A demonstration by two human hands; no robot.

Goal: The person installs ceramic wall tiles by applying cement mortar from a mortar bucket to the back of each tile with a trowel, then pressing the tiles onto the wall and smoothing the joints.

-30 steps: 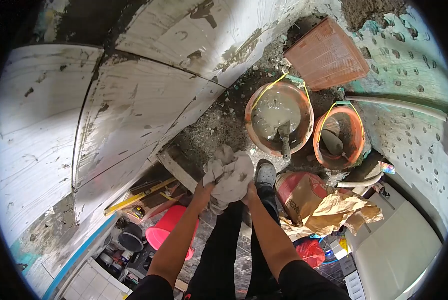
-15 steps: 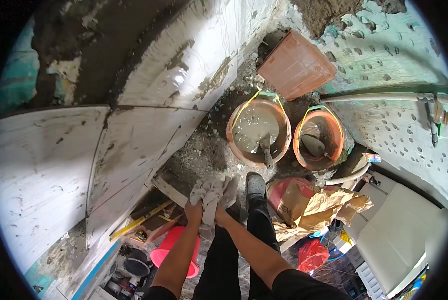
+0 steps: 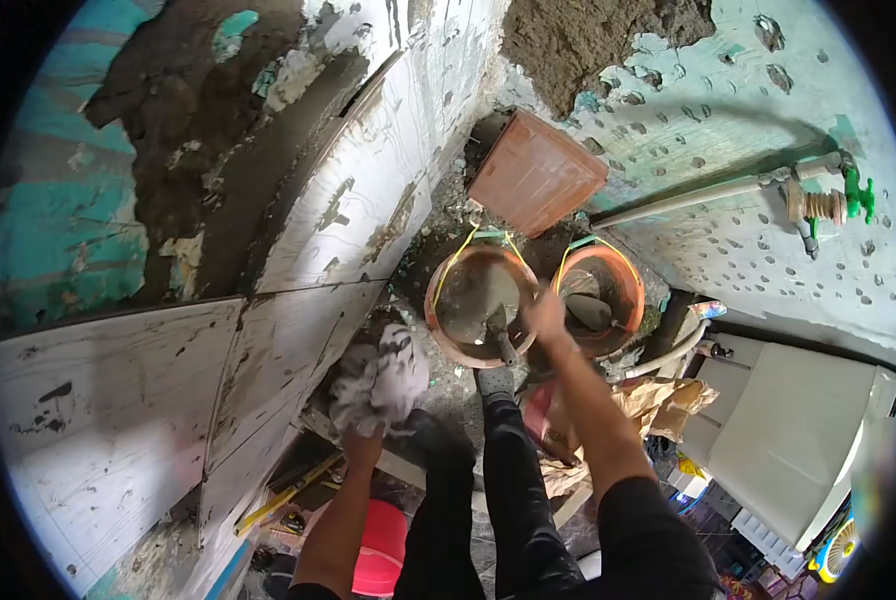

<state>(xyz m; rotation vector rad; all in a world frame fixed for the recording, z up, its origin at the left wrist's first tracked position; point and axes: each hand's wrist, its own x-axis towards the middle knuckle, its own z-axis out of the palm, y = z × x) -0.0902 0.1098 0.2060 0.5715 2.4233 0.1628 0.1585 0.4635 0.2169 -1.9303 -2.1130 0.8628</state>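
Observation:
My left hand (image 3: 363, 447) grips a bunched pale grey rag (image 3: 380, 385), which hangs spread over the floor beside the tiled wall. Smeared by motion, my right hand (image 3: 545, 315) is above the right rim of an orange bucket (image 3: 452, 348) of grey, wet mix; I cannot make out its fingers. A trowel (image 3: 501, 335) leans in that bucket with its handle over the near rim. Just to the right, a second orange bucket (image 3: 635, 308) holds another trowel (image 3: 592, 312). Both buckets have yellow cord on their handles.
White tiles (image 3: 308, 350) line the left wall. A reddish-brown square tile (image 3: 538, 172) leans behind the buckets. Green-valved pipework (image 3: 853, 195) runs along the right wall. A torn paper sack (image 3: 668, 405), a white appliance (image 3: 808, 430) and a red basin (image 3: 380, 545) stand nearby.
My hands, together on the rag before, have parted. The right one has gone forward to the buckets; the left keeps the rag, now looser and lower left. The view has shifted.

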